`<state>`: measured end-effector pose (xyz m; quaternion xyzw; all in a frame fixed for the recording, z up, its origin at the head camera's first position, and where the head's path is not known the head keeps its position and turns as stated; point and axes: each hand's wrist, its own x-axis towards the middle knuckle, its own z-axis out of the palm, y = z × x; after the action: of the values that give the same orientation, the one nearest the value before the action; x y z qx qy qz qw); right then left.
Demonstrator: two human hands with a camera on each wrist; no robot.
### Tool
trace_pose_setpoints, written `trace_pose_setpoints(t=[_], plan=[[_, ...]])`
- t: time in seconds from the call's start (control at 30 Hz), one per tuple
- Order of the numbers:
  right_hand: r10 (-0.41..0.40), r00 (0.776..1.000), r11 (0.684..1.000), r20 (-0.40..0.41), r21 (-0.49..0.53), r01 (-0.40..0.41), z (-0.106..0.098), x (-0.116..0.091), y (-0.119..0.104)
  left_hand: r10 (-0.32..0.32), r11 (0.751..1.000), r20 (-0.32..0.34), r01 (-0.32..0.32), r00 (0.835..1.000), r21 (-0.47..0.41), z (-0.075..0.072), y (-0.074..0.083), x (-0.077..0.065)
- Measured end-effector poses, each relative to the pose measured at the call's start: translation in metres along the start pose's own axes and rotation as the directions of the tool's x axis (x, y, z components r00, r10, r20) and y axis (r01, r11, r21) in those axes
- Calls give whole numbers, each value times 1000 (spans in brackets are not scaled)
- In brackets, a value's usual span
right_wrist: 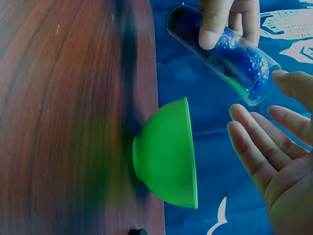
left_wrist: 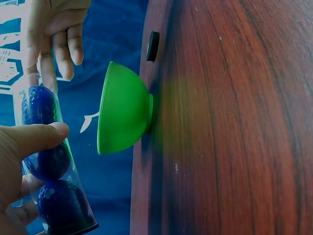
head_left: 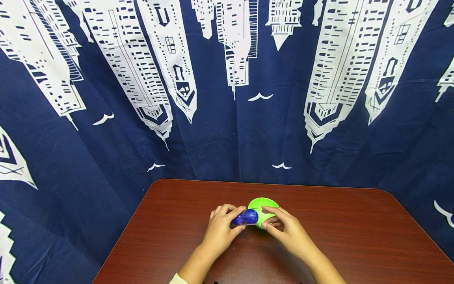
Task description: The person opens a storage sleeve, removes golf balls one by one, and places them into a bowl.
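From here I see the left hand pinching a clear tube of blue balls between thumb and fingers. Its long axis runs rightward from that grip, the black-capped end near the palm, the clear end seemingly tipped slightly up. The right hand, its fingers spread, waits just beside that clear end; whether its thumb touches, I can't tell. The green bowl stands upright on the table, below and rightward of the left grip, nearer the right.
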<state>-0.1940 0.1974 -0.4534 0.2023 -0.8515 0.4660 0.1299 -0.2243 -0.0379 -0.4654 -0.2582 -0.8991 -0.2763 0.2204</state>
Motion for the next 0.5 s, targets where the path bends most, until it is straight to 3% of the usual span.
trace_pose_setpoints(t=[0.5], plan=[[65,998,996,16,65,-66,6,-1,-2,29,997,12,-29,1000,76,-3,6,2]])
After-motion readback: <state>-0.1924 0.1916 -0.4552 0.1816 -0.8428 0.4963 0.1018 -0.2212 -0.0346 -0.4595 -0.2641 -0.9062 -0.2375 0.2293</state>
